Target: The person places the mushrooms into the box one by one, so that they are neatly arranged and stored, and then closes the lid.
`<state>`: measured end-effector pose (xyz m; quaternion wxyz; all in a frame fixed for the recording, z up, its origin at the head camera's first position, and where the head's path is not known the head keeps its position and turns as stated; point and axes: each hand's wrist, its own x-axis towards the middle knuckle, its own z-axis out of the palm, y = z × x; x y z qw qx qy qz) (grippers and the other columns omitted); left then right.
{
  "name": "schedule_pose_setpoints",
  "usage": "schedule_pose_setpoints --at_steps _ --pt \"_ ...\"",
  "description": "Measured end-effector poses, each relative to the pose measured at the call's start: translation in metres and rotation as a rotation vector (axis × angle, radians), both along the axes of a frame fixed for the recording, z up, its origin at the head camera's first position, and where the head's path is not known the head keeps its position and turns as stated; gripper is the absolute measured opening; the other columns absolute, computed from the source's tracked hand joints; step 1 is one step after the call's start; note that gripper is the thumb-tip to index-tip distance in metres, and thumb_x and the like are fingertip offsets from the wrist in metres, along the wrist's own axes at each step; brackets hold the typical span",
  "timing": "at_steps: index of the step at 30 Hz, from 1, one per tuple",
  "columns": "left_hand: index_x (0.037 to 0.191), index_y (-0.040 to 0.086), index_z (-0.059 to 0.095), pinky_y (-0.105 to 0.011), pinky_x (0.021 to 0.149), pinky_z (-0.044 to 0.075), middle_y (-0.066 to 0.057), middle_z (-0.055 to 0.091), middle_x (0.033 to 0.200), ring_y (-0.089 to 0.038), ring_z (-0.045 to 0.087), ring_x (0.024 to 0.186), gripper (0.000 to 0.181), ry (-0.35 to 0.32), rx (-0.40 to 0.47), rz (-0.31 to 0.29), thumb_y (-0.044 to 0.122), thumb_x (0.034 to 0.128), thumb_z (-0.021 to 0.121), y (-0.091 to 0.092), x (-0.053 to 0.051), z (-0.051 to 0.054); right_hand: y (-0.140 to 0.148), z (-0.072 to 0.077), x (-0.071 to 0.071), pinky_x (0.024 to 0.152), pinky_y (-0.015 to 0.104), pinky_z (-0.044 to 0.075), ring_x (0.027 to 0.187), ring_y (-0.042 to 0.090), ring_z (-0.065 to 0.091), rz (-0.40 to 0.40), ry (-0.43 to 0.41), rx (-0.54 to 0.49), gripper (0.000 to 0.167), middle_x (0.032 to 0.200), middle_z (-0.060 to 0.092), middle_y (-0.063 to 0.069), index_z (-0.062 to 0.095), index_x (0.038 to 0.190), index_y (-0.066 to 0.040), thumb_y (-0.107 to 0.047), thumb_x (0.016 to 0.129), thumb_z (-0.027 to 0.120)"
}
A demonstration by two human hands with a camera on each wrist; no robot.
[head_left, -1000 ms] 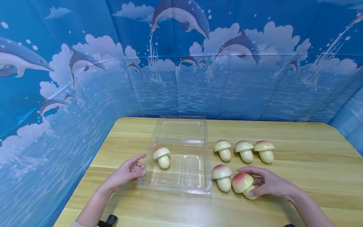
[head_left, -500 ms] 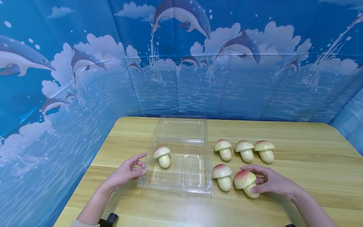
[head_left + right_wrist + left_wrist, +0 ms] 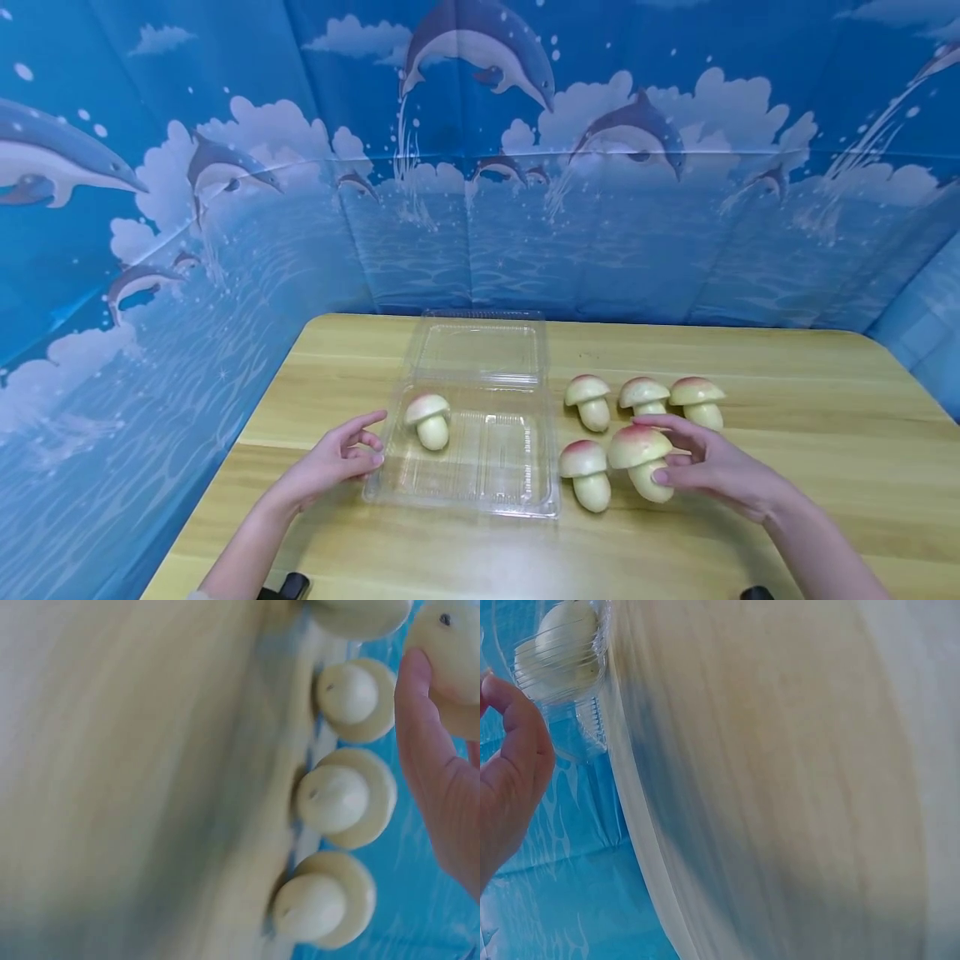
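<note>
My right hand pinches a cream mushroom with a pink-tinged cap between thumb and fingers; the right wrist view shows this mushroom clear of the table, with the thumb on its stem. Just left of it another mushroom lies on the table. My left hand is at the left edge of a clear plastic container, thumb and index finger extended, the others bent. Whether its fingertips touch the rim I cannot tell. One mushroom lies in the container's left part.
The container's lid lies folded back, away from me. Three mushrooms stand in a row on the wooden table, behind the held one. A blue dolphin-print cloth hangs behind the table and on its left. Dark objects show at the bottom edge.
My right hand has lifted its mushroom from the table and moved it slightly away from me; its cap now partly overlaps the back row in view. The left hand has stayed in place.
</note>
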<state>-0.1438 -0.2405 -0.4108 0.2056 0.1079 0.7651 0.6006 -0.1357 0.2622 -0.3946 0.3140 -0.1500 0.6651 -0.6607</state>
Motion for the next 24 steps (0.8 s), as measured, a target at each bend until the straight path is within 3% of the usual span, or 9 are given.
schedule_pose_setpoints --at_steps 5,10,13,17,24 --pt "0.145 -0.004 0.021 -0.023 0.067 0.048 -0.013 0.046 0.103 -0.01 0.053 0.075 0.07 0.012 0.01 -0.004 0.007 0.0886 0.061 0.0 0.001 0.002 -0.019 0.012 -0.001 0.086 0.041 0.046 0.111 0.024 0.048 -0.052 0.054 0.029 0.056 0.133 0.032 0.016 0.038 0.14 -0.022 -0.005 0.09 0.057" --pt "0.145 -0.004 0.02 -0.024 0.067 0.049 -0.015 0.046 0.103 -0.01 0.054 0.075 0.071 0.016 0.007 -0.006 0.008 0.0887 0.062 0.0 0.0 0.004 -0.039 0.018 -0.006 0.085 0.038 0.047 0.109 0.022 0.054 -0.048 0.061 -0.032 0.059 0.128 0.045 0.01 0.032 0.142 -0.013 -0.003 0.09 0.057" --pt "0.145 -0.003 0.021 -0.023 0.067 0.048 -0.015 0.047 0.103 -0.01 0.054 0.075 0.071 0.01 0.004 -0.004 0.008 0.0886 0.062 0.0 0.0 0.005 -0.052 0.021 -0.009 0.085 0.039 0.047 0.108 0.022 0.055 -0.053 0.058 -0.046 0.063 0.129 0.045 0.011 0.025 0.144 -0.005 -0.004 0.09 0.057" --pt "0.145 -0.004 0.02 -0.023 0.067 0.048 -0.015 0.047 0.103 -0.01 0.054 0.075 0.071 0.011 -0.002 -0.003 0.008 0.0888 0.062 -0.001 0.001 0.004 -0.07 0.023 -0.013 0.085 0.041 0.046 0.105 0.024 0.056 -0.081 0.05 -0.022 0.066 0.133 0.038 0.019 0.026 0.144 -0.005 -0.007 0.088 0.061" --pt "0.145 -0.003 0.022 -0.023 0.067 0.048 -0.013 0.047 0.103 -0.01 0.053 0.075 0.07 0.005 -0.005 0.001 0.009 0.0887 0.062 0.0 0.002 0.001 -0.096 0.02 -0.019 0.08 0.041 0.048 0.097 0.024 0.057 -0.067 0.029 -0.041 0.068 0.133 0.037 0.023 0.029 0.144 -0.006 -0.008 0.086 0.065"
